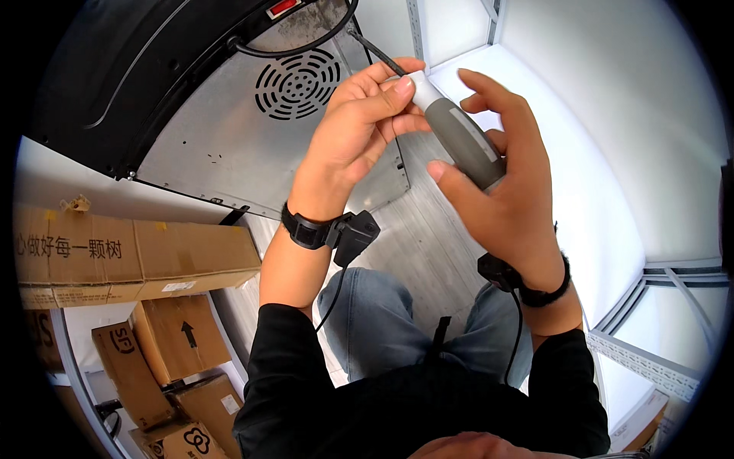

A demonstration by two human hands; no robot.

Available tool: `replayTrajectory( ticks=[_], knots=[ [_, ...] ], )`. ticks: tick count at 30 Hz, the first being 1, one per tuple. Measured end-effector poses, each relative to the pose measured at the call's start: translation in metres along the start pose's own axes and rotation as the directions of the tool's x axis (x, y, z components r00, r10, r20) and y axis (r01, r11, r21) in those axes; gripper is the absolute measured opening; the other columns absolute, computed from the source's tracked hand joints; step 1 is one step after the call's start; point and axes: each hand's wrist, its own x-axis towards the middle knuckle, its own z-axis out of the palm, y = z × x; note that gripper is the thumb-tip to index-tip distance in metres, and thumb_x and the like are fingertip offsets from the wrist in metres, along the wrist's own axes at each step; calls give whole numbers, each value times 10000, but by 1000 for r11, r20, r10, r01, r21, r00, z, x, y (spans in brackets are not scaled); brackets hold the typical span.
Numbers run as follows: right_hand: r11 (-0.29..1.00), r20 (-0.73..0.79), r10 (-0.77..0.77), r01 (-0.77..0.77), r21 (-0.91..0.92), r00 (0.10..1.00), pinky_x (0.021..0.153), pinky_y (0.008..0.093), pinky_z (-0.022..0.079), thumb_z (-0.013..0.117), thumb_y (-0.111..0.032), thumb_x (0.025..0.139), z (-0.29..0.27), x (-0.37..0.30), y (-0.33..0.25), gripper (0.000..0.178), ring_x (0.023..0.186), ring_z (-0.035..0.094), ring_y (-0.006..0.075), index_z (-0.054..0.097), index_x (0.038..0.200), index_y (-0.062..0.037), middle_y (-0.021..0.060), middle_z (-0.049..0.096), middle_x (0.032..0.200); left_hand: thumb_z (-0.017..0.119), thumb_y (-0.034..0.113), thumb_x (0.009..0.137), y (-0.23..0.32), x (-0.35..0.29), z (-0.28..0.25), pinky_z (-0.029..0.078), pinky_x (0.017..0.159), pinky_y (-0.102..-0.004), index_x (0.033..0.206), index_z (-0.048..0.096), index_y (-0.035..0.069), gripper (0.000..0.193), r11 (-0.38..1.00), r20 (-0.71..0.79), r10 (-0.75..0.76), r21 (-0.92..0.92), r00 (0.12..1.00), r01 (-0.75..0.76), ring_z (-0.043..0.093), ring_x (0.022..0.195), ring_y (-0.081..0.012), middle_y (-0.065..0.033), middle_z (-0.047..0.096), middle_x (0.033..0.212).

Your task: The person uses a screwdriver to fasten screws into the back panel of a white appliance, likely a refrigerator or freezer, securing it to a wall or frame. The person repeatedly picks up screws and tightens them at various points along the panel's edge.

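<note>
Floorboards (419,229) spread grey beneath you, cardboard boxes (187,329) at left. Your left hand (353,126) pinches the screwdriver (445,115) by its white collar (426,90), shaft (380,54) toward the vented metal panel (237,145); your right hand (520,183) curves loosely open around the grey handle (462,144).

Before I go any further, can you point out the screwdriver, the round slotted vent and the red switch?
Screwdriver (463,142): head view, middle of its grey handle.
Round slotted vent (298,86): head view, centre of its slot pattern.
Red switch (283,7): head view, on its red face.
</note>
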Motion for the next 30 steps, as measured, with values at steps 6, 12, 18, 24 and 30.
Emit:
replayTrajectory(
  ticks=[6,12,18,24,30],
  knots=[
    [410,493,405,-635,655,770,434,263,491,500,-189,908,-10,6,5,474,516,582,162,346,1307,16,174,604,976,533,91,925,-5,-7,-5,514,858,-308,1296,382,-47,424,991,51,53,-124,997,-47,614,999,-239,-190,593,1117],
    [672,347,454,-571,472,821,405,231,447,569,-99,826,3,1,2,445,503,556,132,420,1232,8,143,598,935,525,108,930,-13,-13,-4,485,845,-298,1274,444,-22,377,989,-61,61,-129,996,-68,597,943,-196,-145,599,1118],
    [890,221,343,-391,233,913,448,247,457,649,-61,774,26,-5,2,515,612,581,130,413,1228,-7,100,552,937,581,155,927,-15,-19,2,471,745,-236,1209,499,1,331,988,-140,61,151,988,-39,588,799,-86,-44,646,926],
    [475,403,458,-601,642,792,441,292,468,572,-135,856,19,-3,1,496,583,597,194,341,1277,-9,137,551,958,552,107,931,-7,-20,-2,485,756,-248,1266,465,-13,366,998,-70,33,-53,997,-37,607,815,-113,-101,646,1010],
    [384,504,429,-656,650,750,442,294,491,520,-146,889,21,-3,14,483,586,607,217,294,1292,-6,165,566,988,542,96,923,-3,-22,2,472,731,-258,1243,499,9,335,1000,-163,16,17,986,-13,597,838,-122,-100,624,1079]
  ],
)
